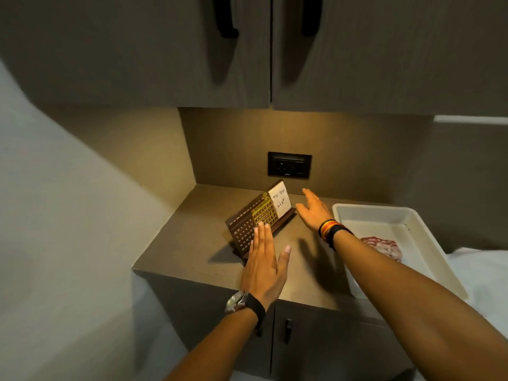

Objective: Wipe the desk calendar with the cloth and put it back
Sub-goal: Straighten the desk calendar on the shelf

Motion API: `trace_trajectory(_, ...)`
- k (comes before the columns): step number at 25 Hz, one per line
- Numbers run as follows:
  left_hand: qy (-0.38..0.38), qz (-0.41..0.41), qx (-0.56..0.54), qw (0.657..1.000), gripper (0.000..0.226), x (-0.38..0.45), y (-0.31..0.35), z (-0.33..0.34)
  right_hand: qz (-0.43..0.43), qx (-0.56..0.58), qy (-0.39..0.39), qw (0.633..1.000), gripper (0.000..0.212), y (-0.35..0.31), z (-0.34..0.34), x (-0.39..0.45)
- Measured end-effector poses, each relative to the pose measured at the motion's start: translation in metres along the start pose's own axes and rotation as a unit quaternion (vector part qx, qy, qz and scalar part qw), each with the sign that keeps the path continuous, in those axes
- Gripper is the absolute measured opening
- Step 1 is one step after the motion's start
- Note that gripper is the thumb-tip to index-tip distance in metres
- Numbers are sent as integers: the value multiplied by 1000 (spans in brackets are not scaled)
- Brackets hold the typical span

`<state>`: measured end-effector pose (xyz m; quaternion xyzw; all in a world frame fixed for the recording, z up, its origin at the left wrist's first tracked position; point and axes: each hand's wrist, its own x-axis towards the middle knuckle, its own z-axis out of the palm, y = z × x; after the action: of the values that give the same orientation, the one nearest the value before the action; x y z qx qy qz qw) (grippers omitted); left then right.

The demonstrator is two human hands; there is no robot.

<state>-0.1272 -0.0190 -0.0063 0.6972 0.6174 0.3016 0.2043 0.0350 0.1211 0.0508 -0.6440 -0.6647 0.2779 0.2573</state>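
A dark wooden desk calendar (pixel 254 218) with a gold date grid and a white "To Do List" note stands tilted on the brown countertop (pixel 192 237). My left hand (pixel 265 259) is flat and open, its fingertips over the calendar's near left end. My right hand (pixel 313 209) is open too, held just right of the calendar's far end and apart from it. A reddish and white cloth (pixel 384 247) lies crumpled in a white tray (pixel 428 229) at the right. Neither hand holds anything.
A black wall socket (pixel 289 165) sits on the back panel behind the calendar. Overhead cabinet doors with black handles (pixel 225 17) hang above. Lower cabinet doors (pixel 287 329) are below the counter's front edge. White fabric lies at the far right.
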Motion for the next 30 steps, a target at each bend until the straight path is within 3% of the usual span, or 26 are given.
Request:
trace_trajectory(5, 65, -130, -123, 982, 82, -21, -23, -14, 60, 93, -9, 994, 41, -33, 36, 35)
trace_trajectory(13, 42, -271, -298, 914, 86, 21, -29, -32, 108, 193, -8, 975, 44, -31, 40, 65)
trace_trajectory(20, 59, -245, -368, 895, 59, 119, -62, -95, 129, 270, 80, 951, 47, -14, 27, 37)
trace_trajectory(25, -17, -212, -308, 927, 65, 155, -74, -91, 187, 297, 125, 928, 45, -1, 37, 14)
trace_trajectory(30, -35, -203, -346, 915, 62, 163, -93, -86, 197, 284, 144, 927, 48, -15, 49, 7)
